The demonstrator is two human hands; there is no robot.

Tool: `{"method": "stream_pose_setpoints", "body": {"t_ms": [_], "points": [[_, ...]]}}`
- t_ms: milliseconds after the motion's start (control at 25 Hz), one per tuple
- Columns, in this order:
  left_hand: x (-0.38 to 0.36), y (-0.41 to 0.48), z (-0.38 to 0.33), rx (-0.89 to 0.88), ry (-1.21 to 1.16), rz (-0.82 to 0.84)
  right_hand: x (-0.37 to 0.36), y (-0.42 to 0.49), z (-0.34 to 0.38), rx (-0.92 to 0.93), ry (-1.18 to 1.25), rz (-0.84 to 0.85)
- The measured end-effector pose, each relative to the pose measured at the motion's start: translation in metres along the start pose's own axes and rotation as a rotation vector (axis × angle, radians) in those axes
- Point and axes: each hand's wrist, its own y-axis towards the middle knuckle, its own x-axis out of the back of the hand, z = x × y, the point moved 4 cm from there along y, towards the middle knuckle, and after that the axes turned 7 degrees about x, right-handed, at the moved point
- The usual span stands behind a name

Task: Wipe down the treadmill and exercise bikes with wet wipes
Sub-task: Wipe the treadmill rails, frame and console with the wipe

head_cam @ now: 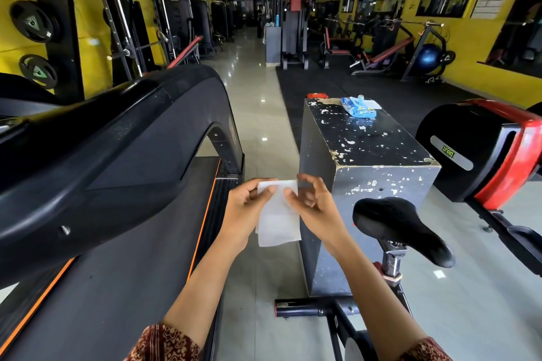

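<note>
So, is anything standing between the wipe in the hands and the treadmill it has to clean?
Nothing visible. The left hand and right hand hold the wipe over the floor; the treadmill lies just left of them, only open air between. The chipped black box stands ahead, off that path.

A black box with chipped paint stands on the glossy tiled floor. On its top, toward the 12 o'clock end, lies a blue wet-wipe pack, with a white sheet touching its 2 o'clock side. On the floor, the treadmill stands at the box's 9 o'clock and the exercise bike at its 4 o'clock.
</note>
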Motion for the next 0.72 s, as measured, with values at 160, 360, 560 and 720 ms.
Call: {"method": "stream_pose_setpoints", "body": {"t_ms": [160,360,560,720], "points": [[0.005,0.002,0.001,0.088,0.025,-0.033,-0.002,-0.007,-0.017,-0.177,0.142,0.062],[0.008,0.000,0.010,0.286,-0.038,0.010,0.005,-0.004,-0.016,-0.246,0.251,-0.063],[0.015,0.002,0.003,0.156,0.029,-0.103,0.003,-0.010,-0.012,-0.264,0.298,0.124],[0.012,0.000,0.001,0.132,0.053,0.025,0.007,-0.008,-0.008,-0.172,0.342,0.138]]}}
